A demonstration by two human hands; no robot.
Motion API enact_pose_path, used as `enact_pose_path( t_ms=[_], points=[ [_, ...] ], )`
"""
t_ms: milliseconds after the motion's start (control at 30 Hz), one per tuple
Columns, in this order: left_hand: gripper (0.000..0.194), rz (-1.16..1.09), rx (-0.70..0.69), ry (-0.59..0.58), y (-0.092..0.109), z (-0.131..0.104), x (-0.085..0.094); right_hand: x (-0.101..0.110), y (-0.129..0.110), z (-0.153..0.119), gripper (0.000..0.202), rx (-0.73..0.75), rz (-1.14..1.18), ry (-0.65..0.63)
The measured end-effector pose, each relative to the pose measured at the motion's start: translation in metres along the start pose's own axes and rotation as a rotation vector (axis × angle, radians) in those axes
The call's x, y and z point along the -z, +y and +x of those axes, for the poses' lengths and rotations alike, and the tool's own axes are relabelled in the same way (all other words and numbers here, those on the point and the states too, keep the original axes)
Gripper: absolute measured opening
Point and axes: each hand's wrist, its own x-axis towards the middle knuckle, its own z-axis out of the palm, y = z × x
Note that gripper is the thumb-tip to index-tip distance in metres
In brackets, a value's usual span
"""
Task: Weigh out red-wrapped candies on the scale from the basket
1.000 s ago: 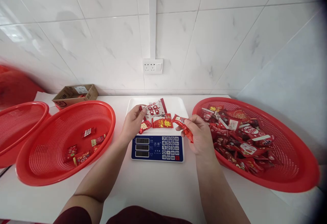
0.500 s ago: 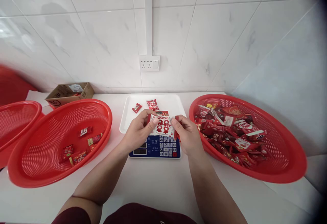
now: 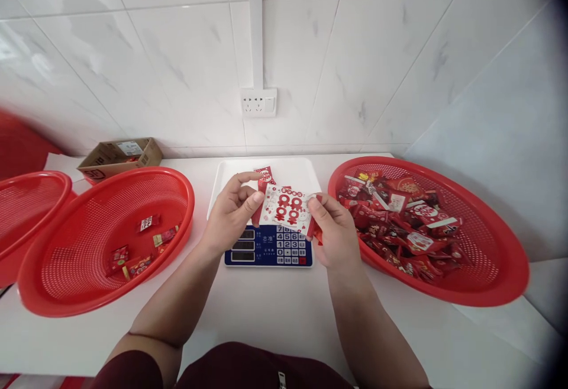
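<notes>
Above the scale, a white candy packet (image 3: pixel 288 206) with red characters and red ends is held up between my two hands. My left hand (image 3: pixel 233 211) has its thumb and fingers at the packet's left end, the index finger reaching over its top corner. My right hand (image 3: pixel 335 223) pinches the right end, thumb in front. A bit of red shows beneath the right fingers; I cannot make out what it is. Behind the packet is the scale's white tray (image 3: pixel 217 185), with a small red candy packet (image 3: pixel 265 174) on it. The scale's blue keypad panel (image 3: pixel 266 253) shows below.
On the right, a red perforated basket (image 3: pixel 497 259) holds a heap of red-wrapped candies (image 3: pixel 408 223). Another red basket (image 3: pixel 80 259) on the left has several candies in it. Beyond it are a cardboard box (image 3: pixel 104 167) and one more red basket (image 3: pixel 26 223). A socket (image 3: pixel 259 103) is on the tiled wall.
The packet is tilted now, its right end lower, and shows more of its face. My left hand has moved slightly left and up. The view has shifted a little.
</notes>
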Motion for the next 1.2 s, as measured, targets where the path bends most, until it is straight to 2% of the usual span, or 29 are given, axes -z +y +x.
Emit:
enact_pose_path(
  t_ms=[100,167,267,333,433,500,533,600,667,733,800,933,1100,1200],
  points=[
    [0.046,-0.018,0.049,-0.066,0.003,-0.004,0.002,-0.001,-0.002,0.001,0.042,-0.011,0.037,0.047],
    [0.044,-0.039,0.059,-0.063,0.002,-0.007,0.0,-0.001,-0.003,0.001,0.042,-0.023,0.043,0.031],
    [0.041,-0.062,0.015,0.003,-0.004,-0.006,0.002,0.001,-0.002,0.002,0.04,-0.066,-0.006,-0.082],
    [0.04,-0.019,-0.003,0.087,-0.008,-0.003,0.01,0.005,0.002,0.005,0.039,-0.09,-0.075,-0.129],
    [0.036,0.202,-0.057,0.266,-0.016,0.001,0.032,0.011,0.012,0.016,0.039,-0.037,-0.277,-0.036],
    [0.033,0.468,-0.045,0.305,-0.021,0.0,0.047,0.017,0.02,0.023,0.038,0.074,-0.52,0.03],
    [0.032,0.615,-0.013,0.272,-0.023,-0.002,0.053,0.02,0.023,0.027,0.038,0.131,-0.647,0.047],
    [0.034,0.86,0.067,0.134,-0.029,-0.007,0.059,0.025,0.027,0.031,0.037,0.216,-0.824,0.061],
    [0.038,1.001,0.121,-0.006,-0.034,-0.01,0.059,0.029,0.029,0.033,0.037,0.238,-0.895,0.051],
    [0.037,1.068,0.145,-0.076,-0.038,-0.01,0.055,0.031,0.03,0.033,0.036,0.233,-0.926,0.009],
    [0.035,1.101,0.133,-0.101,-0.042,-0.007,0.051,0.029,0.033,0.032,0.034,0.216,-0.972,-0.007],
    [0.034,1.161,0.079,-0.086,-0.049,0.005,0.049,0.018,0.04,0.03,0.029,0.208,-1.128,0.081],
    [0.051,1.216,-0.046,-0.096,-0.059,0.021,0.052,0.006,0.04,0.025,0.03,0.268,-1.205,0.087],
    [0.057,1.219,-0.006,-0.13,-0.06,0.03,0.05,0.005,0.04,0.024,0.026,0.292,-1.226,0.103]
  ],
)
